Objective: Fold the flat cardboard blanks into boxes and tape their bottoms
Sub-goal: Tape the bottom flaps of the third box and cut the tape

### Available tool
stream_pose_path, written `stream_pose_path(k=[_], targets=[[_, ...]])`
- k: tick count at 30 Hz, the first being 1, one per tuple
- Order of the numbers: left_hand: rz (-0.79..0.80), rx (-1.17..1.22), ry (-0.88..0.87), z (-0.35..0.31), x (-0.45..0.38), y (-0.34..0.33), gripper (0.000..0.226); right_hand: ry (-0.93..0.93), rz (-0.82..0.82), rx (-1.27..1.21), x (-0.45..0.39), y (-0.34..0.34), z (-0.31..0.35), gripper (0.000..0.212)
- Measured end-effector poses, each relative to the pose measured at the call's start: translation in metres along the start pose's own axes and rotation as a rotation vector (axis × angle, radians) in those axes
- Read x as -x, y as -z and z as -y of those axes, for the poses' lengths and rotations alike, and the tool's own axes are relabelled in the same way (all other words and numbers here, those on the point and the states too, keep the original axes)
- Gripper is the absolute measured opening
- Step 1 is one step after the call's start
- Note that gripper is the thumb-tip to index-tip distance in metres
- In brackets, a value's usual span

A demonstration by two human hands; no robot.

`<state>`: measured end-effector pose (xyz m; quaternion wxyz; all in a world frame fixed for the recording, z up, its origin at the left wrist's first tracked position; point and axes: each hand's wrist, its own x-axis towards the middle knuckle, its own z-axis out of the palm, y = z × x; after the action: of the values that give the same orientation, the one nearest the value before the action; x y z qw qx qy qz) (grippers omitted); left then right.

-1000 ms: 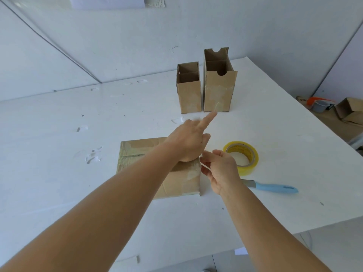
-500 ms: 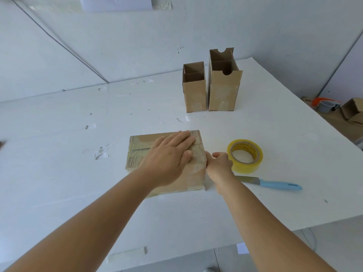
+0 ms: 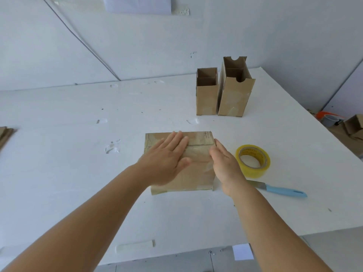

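Observation:
A brown cardboard box [image 3: 198, 173] lies on the white table [image 3: 68, 173] in front of me, its taped side facing up. My left hand [image 3: 167, 160] rests flat on its top, fingers stretched out together. My right hand [image 3: 225, 165] lies flat against the box's right edge, fingers straight, holding nothing. A yellow tape roll [image 3: 253, 160] sits just right of that hand. A knife with a light blue handle [image 3: 282, 191] lies near the roll, its blade partly hidden by my right wrist.
Two upright open cardboard boxes stand at the back right, a short one [image 3: 207, 95] and a taller one [image 3: 235, 95]. Flat cardboard blanks [image 3: 5, 134] show at the far left edge. Boxes and a cup [image 3: 332, 120] sit on the floor at right.
My left hand went from pointing forward to lying flat on the box. My right hand let go of a strip it pinched and opened flat along the box's right edge.

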<state>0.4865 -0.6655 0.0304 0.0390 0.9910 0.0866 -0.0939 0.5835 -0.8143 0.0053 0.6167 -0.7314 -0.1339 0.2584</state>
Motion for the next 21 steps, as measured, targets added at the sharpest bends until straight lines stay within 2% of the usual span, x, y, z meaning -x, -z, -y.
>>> stream_pose_path(k=[2,5,8,10,12,14,16,19,21], targets=[[-0.079,0.037,0.111,0.01,0.015,-0.007,0.075,-0.027,0.014,-0.001,-0.002,-0.002,-0.001,0.028],[-0.217,0.272,0.242,0.011,0.018,-0.018,0.064,-0.112,0.028,-0.073,-0.002,0.0,-0.005,0.035],[-0.474,0.64,0.367,0.012,0.012,-0.029,0.045,-0.201,0.078,-0.115,0.001,0.006,-0.008,0.034],[-0.52,0.949,0.465,0.014,0.014,-0.031,0.032,-0.227,0.084,-0.118,0.001,0.008,-0.01,0.037],[-0.446,1.136,0.492,0.018,0.017,-0.033,0.035,-0.237,0.083,-0.098,0.001,0.007,-0.011,0.04],[-0.375,1.22,0.514,0.022,0.018,-0.033,0.047,-0.249,0.056,-0.079,0.003,0.005,-0.012,0.044],[-0.325,1.275,0.551,0.024,0.018,-0.03,0.045,-0.244,0.05,-0.063,0.007,0.002,-0.01,0.05],[-0.218,1.336,0.587,0.029,0.019,-0.026,0.057,-0.247,0.014,-0.015,0.002,0.001,-0.014,0.09],[-0.16,1.351,0.627,0.032,0.02,-0.027,0.074,-0.245,0.002,0.044,-0.003,0.003,-0.017,0.101]])
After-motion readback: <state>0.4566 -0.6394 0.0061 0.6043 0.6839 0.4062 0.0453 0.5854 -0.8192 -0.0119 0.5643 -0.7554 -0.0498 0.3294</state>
